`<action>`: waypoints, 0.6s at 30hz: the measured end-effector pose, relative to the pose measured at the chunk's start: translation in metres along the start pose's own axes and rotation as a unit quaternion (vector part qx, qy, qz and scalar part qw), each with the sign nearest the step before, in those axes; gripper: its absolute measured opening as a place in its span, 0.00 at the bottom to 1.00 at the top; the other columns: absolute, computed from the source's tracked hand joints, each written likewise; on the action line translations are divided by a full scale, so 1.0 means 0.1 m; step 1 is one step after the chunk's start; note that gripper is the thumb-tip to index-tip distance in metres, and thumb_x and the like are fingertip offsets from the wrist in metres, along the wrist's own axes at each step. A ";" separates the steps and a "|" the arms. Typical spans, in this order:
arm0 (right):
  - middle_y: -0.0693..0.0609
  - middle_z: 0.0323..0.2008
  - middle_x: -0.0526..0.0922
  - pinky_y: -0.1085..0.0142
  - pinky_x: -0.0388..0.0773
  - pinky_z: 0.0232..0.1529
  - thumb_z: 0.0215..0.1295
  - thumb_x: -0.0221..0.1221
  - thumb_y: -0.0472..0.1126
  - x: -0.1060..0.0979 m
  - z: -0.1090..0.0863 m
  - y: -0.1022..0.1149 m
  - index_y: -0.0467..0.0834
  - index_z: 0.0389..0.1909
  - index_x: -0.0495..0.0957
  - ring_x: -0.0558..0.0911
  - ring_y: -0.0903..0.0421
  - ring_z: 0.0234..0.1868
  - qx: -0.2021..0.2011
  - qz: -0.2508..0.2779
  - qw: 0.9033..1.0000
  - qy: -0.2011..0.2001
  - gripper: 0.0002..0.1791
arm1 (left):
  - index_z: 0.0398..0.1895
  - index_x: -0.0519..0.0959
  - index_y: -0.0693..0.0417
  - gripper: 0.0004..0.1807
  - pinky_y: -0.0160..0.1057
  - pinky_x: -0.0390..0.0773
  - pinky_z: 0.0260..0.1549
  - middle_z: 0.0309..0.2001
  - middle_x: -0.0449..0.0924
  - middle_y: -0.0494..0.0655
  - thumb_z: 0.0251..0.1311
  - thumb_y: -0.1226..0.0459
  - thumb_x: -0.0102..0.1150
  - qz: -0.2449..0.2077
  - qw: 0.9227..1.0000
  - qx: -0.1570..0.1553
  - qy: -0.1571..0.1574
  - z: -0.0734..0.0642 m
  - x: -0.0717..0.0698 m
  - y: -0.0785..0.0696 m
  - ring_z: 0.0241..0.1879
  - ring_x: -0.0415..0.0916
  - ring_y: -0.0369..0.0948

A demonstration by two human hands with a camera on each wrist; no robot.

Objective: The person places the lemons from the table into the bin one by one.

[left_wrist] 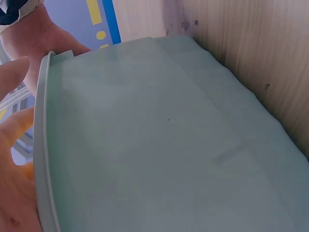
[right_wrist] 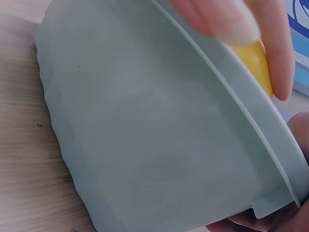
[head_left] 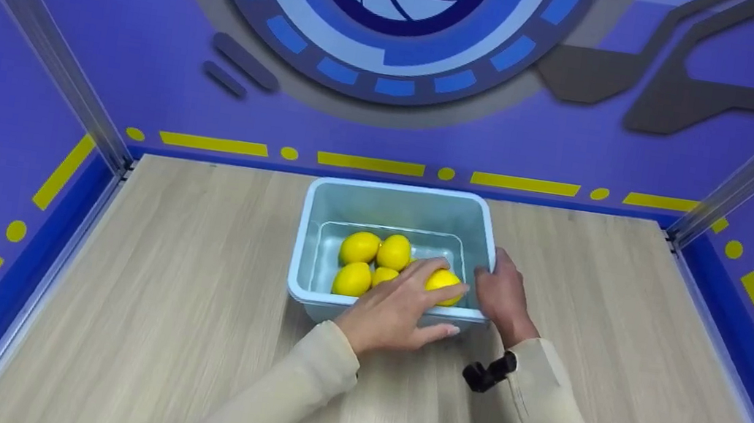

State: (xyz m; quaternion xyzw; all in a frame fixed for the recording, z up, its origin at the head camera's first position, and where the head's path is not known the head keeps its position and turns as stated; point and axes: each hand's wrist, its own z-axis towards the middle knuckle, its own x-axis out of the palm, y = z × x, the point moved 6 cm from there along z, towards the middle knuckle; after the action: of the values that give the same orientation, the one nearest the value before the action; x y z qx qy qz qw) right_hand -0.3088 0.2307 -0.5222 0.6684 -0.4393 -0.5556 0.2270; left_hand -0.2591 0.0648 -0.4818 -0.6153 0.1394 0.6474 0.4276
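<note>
A pale blue-green plastic bin (head_left: 401, 196) holds several yellow lemons (head_left: 353, 279) on its floor. My left hand (head_left: 396, 310) reaches over the bin's front rim, its fingers spread about a lemon (head_left: 444, 287) at the front right. The left thumb stays outside the rim, apart from that lemon. At the bin's right side my right hand (head_left: 504, 292) grips the rim. In the right wrist view the bin's outer wall (right_wrist: 145, 121) fills most of the picture, with the lemon (right_wrist: 253, 63) showing past the rim. The left wrist view shows the same wall (left_wrist: 145, 125), and the lemons are hidden there.
The bin stands on a light wooden tabletop (head_left: 191, 274) near its back edge. A blue-purple printed panel (head_left: 149, 47) rises behind, with more panels at both sides. Metal posts (head_left: 61, 42) mark the back corners. A black device (head_left: 489, 372) is strapped at the right wrist.
</note>
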 end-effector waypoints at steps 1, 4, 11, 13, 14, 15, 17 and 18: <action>0.42 0.68 0.67 0.45 0.59 0.71 0.73 0.41 0.39 0.00 0.00 0.00 0.42 0.69 0.58 0.69 0.43 0.67 0.000 0.001 1.000 -0.001 0.25 | 0.69 0.65 0.28 0.30 0.35 0.80 0.52 0.71 0.57 0.44 0.63 0.41 0.52 0.000 1.000 0.000 0.004 0.00 0.01 0.00 0.66 0.61 0.41; 0.41 0.67 0.69 0.45 0.60 0.71 0.72 0.41 0.39 -0.01 0.00 0.00 0.41 0.68 0.60 0.69 0.43 0.67 -0.002 0.001 1.000 -0.002 0.24 | 0.68 0.66 0.30 0.30 0.37 0.78 0.55 0.71 0.58 0.44 0.63 0.41 0.52 0.001 1.000 0.002 0.021 0.00 0.02 0.00 0.65 0.62 0.41; 0.39 0.66 0.68 0.44 0.58 0.71 0.73 0.40 0.39 -0.01 0.00 0.01 0.39 0.67 0.59 0.70 0.42 0.66 -0.010 -0.008 1.000 0.001 0.23 | 0.65 0.71 0.39 0.28 0.39 0.73 0.62 0.69 0.63 0.45 0.65 0.41 0.50 -0.002 0.999 0.011 0.043 -0.01 0.03 -0.01 0.64 0.67 0.41; 0.39 0.67 0.68 0.44 0.58 0.71 0.73 0.40 0.38 -0.01 0.00 0.01 0.39 0.68 0.59 0.69 0.42 0.66 -0.010 -0.007 1.000 0.004 0.24 | 0.66 0.70 0.40 0.29 0.39 0.73 0.62 0.69 0.63 0.45 0.65 0.41 0.50 -0.003 0.999 0.010 0.042 0.00 0.03 0.00 0.65 0.67 0.40; 0.39 0.67 0.68 0.44 0.58 0.71 0.73 0.40 0.38 -0.01 0.00 0.01 0.39 0.68 0.59 0.69 0.42 0.67 -0.011 -0.006 1.000 0.003 0.24 | 0.66 0.70 0.40 0.29 0.39 0.73 0.62 0.69 0.63 0.45 0.65 0.41 0.50 -0.001 0.999 0.012 0.040 0.00 0.03 0.00 0.65 0.66 0.40; 0.39 0.67 0.68 0.44 0.58 0.71 0.73 0.41 0.38 -0.01 0.00 0.01 0.39 0.67 0.59 0.68 0.42 0.67 -0.012 -0.006 1.000 0.000 0.24 | 0.66 0.70 0.40 0.29 0.38 0.73 0.62 0.69 0.64 0.44 0.65 0.41 0.50 0.001 0.999 0.012 0.040 0.00 0.03 0.00 0.64 0.66 0.40; 0.39 0.66 0.68 0.44 0.59 0.71 0.72 0.41 0.38 -0.01 0.00 0.01 0.39 0.67 0.60 0.68 0.42 0.68 -0.014 -0.005 1.000 -0.002 0.24 | 0.66 0.70 0.41 0.29 0.37 0.73 0.61 0.67 0.65 0.44 0.65 0.42 0.50 0.005 0.999 0.016 0.038 0.00 0.03 -0.01 0.62 0.67 0.39; 0.39 0.66 0.69 0.44 0.59 0.71 0.72 0.41 0.38 -0.01 0.00 0.01 0.39 0.67 0.60 0.68 0.42 0.68 -0.016 -0.006 1.000 -0.003 0.24 | 0.66 0.70 0.41 0.29 0.37 0.74 0.61 0.67 0.65 0.44 0.65 0.42 0.49 0.007 0.999 0.018 0.036 0.00 0.03 -0.01 0.62 0.67 0.39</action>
State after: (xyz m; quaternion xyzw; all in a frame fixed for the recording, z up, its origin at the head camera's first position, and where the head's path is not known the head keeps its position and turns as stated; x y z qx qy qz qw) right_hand -0.3091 0.2312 -0.5205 0.6657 -0.4269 -0.5657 0.2336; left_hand -0.2583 0.0668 -0.4843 -0.6297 0.1706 0.6250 0.4287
